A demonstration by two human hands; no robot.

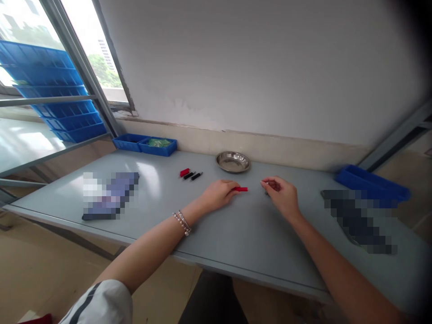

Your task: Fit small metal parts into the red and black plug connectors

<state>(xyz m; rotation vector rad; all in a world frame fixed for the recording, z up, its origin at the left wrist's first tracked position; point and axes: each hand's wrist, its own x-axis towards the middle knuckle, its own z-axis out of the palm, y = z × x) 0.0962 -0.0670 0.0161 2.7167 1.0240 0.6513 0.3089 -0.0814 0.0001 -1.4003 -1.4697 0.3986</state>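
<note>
My left hand (pixel 218 194) rests on the grey table (pixel 162 225) with its fingers pinched on a small red piece (pixel 241 189) that sticks out to the right. My right hand (pixel 282 194) lies a short way to the right, fingers curled around a small thin item, partly dark red, that I cannot make out. A red piece (pixel 184 172) and two black pieces (pixel 193 176) lie side by side on the table, to the left of my left hand.
A round steel dish (pixel 232 161) stands at the back by the wall. Two small blue bins (pixel 145 144) sit at the back left, one holding something green. Another blue bin (pixel 371 183) is at the right. Stacked blue trays (pixel 50 90) stand by the window.
</note>
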